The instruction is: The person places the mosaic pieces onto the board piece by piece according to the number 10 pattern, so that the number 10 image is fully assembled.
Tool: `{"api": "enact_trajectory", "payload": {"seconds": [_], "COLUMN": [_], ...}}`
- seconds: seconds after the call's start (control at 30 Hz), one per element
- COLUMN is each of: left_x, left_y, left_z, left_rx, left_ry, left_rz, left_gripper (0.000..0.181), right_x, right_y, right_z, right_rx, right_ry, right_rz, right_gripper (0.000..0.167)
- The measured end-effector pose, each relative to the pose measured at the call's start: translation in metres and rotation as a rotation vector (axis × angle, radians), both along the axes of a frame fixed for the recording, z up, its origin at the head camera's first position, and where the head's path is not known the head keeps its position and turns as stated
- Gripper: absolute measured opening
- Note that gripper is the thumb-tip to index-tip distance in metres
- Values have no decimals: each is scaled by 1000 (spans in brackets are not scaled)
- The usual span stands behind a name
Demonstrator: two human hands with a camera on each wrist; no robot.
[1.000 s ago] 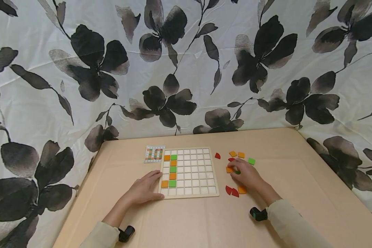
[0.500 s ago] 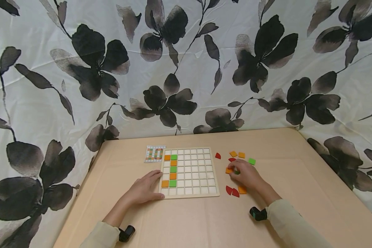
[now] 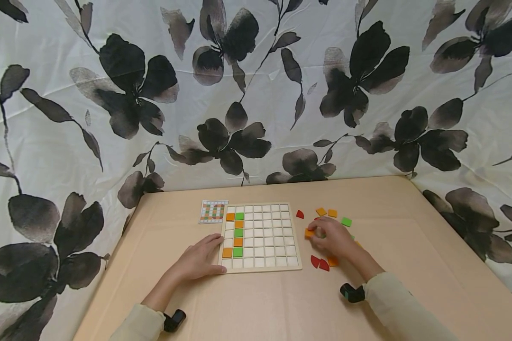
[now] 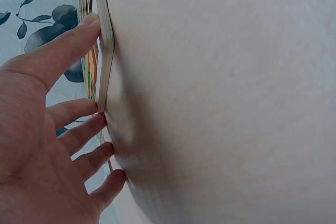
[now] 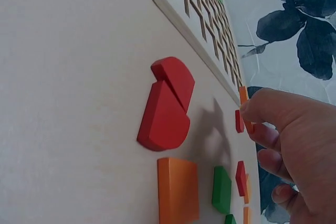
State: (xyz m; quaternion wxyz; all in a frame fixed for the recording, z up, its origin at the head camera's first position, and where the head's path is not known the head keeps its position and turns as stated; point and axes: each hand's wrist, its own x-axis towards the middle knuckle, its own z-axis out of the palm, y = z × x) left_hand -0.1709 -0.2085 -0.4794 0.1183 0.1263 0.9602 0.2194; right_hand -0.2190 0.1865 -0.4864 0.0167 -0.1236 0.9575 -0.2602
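Note:
In the head view, a white grid board (image 3: 273, 238) with a wooden rim lies on the table; orange and green square tiles fill several cells in its two left columns. My left hand (image 3: 198, 260) touches the board's left edge and near corner, fingers extended and spread, thumb on the rim in the left wrist view. To the right of the board, my right hand (image 3: 334, 239) pinches an orange square tile (image 5: 243, 95) between thumb and fingertips, raised off the table in the right wrist view. Part of the loose pieces is hidden beneath this hand.
A small printed pattern card (image 3: 212, 211) lies at the board's far left corner. Around the right hand are loose red quarter-round pieces (image 3: 324, 264), orange tiles (image 3: 332, 213) and a green tile (image 3: 346, 221). A floral cloth (image 3: 281, 94) hangs behind the table.
My right hand has picked up the orange tile and shifted slightly left toward the board, uncovering bits of green and orange pieces behind it. My left hand and the board stay in place.

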Motion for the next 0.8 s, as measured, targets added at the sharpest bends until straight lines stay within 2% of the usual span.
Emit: {"api": "enact_trajectory", "payload": {"seconds": [0.47,0.8], "left_x": [-2,-1], "left_y": [-1,-1], "left_z": [-1,0], "left_rx": [5,5], "left_ry": [-4,-2], "left_rz": [0,-11], "left_gripper": [87,87], "right_x": [-2,1], "right_y": [-13,-32], "right_z": [4,12], "right_rx": [-31,-62], "right_ry": [52,-20], "right_rz": [103,109], "right_gripper": [17,18]}}
